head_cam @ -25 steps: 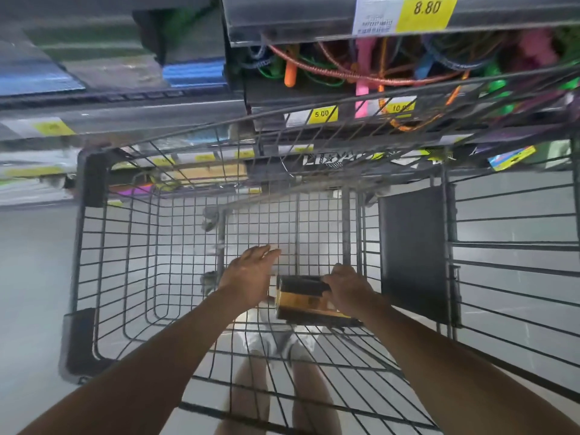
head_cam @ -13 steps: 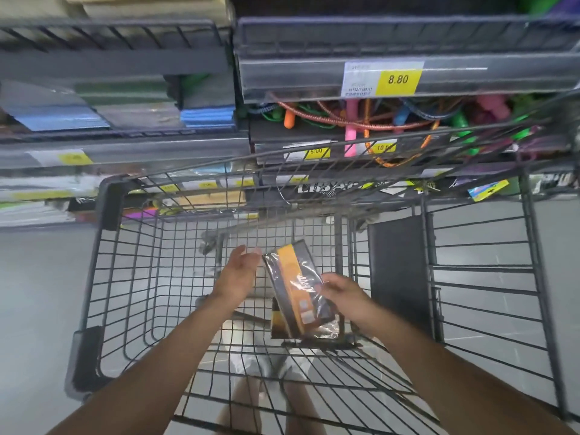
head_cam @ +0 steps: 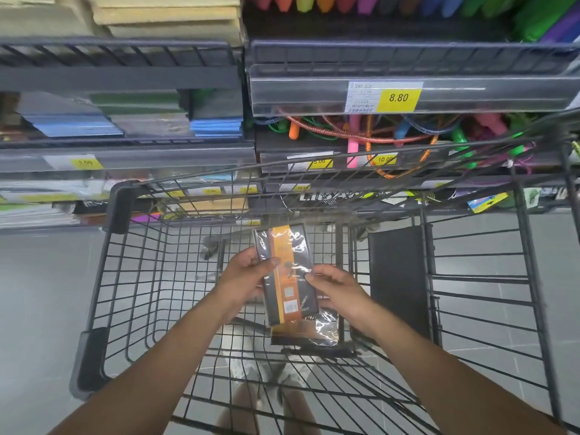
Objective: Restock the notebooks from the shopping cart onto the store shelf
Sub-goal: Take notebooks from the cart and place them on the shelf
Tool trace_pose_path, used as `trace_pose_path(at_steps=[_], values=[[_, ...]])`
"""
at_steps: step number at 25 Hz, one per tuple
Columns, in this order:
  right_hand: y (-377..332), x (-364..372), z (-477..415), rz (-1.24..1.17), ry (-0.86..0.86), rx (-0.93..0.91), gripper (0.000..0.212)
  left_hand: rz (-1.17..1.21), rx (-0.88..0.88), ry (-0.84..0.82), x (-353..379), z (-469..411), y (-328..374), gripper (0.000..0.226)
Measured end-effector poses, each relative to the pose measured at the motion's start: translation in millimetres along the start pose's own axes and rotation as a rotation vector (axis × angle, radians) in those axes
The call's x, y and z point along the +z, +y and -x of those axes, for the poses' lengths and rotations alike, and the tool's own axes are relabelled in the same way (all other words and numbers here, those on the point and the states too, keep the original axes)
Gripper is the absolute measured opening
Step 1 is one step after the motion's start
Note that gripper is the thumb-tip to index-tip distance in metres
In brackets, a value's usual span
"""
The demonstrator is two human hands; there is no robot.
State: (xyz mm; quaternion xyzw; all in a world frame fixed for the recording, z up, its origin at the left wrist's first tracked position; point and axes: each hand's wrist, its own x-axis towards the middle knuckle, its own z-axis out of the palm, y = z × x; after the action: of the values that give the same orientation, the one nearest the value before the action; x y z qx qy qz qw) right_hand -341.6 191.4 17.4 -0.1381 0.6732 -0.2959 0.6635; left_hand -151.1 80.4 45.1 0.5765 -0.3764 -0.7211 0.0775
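Observation:
A black notebook [head_cam: 287, 271] with an orange band, wrapped in clear plastic, is held upright above the inside of the wire shopping cart [head_cam: 131, 277]. My left hand [head_cam: 248, 274] grips its left edge with the thumb across the front. My right hand [head_cam: 339, 290] pinches its right edge. A second wrapped notebook [head_cam: 310, 332] of the same kind lies on the cart's floor just below. The store shelf [head_cam: 125, 142] with stacked notebooks stands beyond the cart at the upper left.
A black panel [head_cam: 398, 277] stands upright in the cart at the right. Coloured skipping ropes [head_cam: 376, 133] hang on the right shelf under a yellow 8.80 price tag [head_cam: 398, 97]. Grey floor lies to the left of the cart.
The notebook rose out of the cart bottom and turned upright. My left hand, free before, has taken its left edge. The view tilted up toward the shelves.

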Motion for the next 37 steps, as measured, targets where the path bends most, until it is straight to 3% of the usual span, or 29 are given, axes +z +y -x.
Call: trace_pose_path(at_steps=[2, 8, 14, 16, 22, 26, 30, 37], values=[[4, -1, -4, 0.148, 0.010, -0.027, 0.029, -0.009, 0.003, 0.020, -7, -4, -3, 0.018], [74, -10, -36, 1.001, -0.020, 0.083, 0.057, -0.079, 0.060, 0.075, -34, -12, -20, 0.023], [99, -5, -43, 1.335, -0.003, 0.045, 0.066, -0.207, 0.115, 0.125, -53, -13, -33, 0.026], [92, -6, -43, 1.378, -0.018, 0.012, 0.055, -0.248, 0.125, 0.141, -56, -11, -33, 0.025], [68, -9, -25, 1.081, -0.063, 0.025, 0.012, -0.259, 0.124, 0.173, -66, -1, -25, 0.026], [15, -15, 1, 0.689, 0.038, 0.002, 0.004, -0.246, 0.140, 0.195, -69, 27, 11, 0.026], [-43, -9, 51, 0.340, 0.143, -0.090, 0.013, -0.260, 0.178, 0.162, -64, 61, 55, 0.018], [-130, 4, 141, 0.053, 0.183, -0.275, 0.011, -0.225, 0.326, 0.084, -46, 150, 143, 0.028]])
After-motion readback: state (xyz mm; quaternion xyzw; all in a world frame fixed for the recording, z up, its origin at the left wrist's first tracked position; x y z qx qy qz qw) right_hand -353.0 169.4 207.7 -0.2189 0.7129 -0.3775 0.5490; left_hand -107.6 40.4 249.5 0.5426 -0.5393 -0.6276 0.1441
